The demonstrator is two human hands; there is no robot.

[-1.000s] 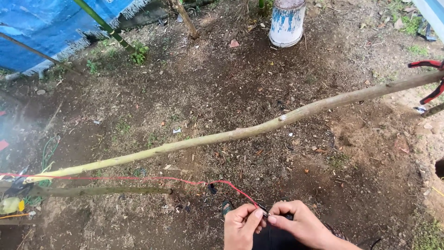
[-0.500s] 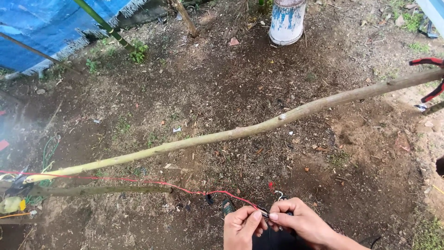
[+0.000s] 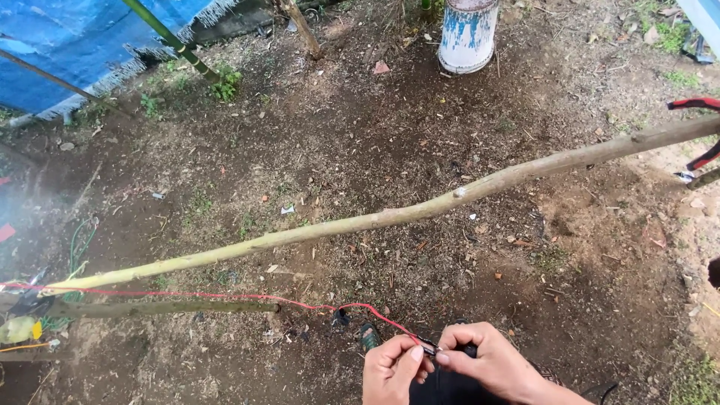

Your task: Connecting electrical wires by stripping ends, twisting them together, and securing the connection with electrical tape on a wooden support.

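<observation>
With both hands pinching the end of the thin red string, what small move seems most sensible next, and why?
Probably a gentle pull toward the body to take up slack. The left hand and right hand meet on a small dark piece at the end of the thin red string, which sags and kinks over the soil before running to the far left end of the long peeled wooden pole.

No signs or screens I can see. Yellow packet [image 3: 19, 328] on ground far left; small white wrapper scrap [image 3: 288, 210] on dirt mid-frame.
</observation>
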